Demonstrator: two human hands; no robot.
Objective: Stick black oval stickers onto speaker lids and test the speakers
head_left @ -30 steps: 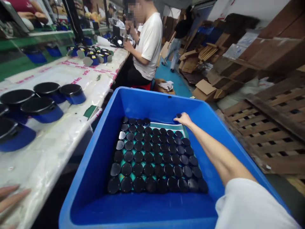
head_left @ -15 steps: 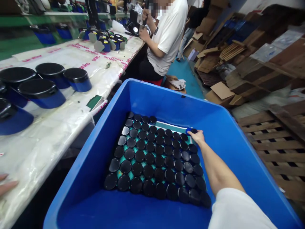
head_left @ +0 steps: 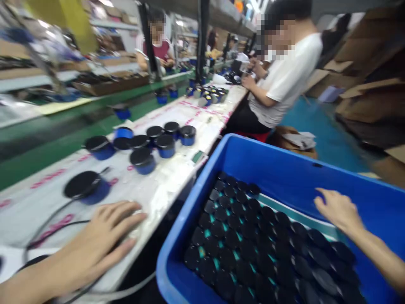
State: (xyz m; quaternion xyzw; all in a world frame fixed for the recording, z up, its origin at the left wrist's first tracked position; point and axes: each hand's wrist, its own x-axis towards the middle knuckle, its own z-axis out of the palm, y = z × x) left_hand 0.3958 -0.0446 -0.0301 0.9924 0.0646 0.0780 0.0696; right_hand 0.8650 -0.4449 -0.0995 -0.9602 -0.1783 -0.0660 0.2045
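Note:
A big blue plastic bin (head_left: 278, 169) stands beside the work table, its floor covered with rows of black-capped jars (head_left: 247, 236). My right hand (head_left: 338, 210) hovers inside the bin over the far right jars, fingers loosely curled, with nothing visible in them. My left hand (head_left: 101, 240) lies flat on the plastic-covered table (head_left: 177, 185), fingers spread, at its near edge. A black cable (head_left: 44, 230) runs under that hand. The view is motion-blurred.
Several blue jars with black lids (head_left: 144, 160) stand on the table, one larger (head_left: 85, 188) near my left hand. A person in a white shirt (head_left: 284, 80) sits at the table's far end. A green conveyor (head_left: 63, 135) runs left. Cardboard (head_left: 363, 84) is piled at right.
The camera has swung left and up. My right hand has let go of the jar it placed at the far row and lifted. My left hand has come into view on the table.

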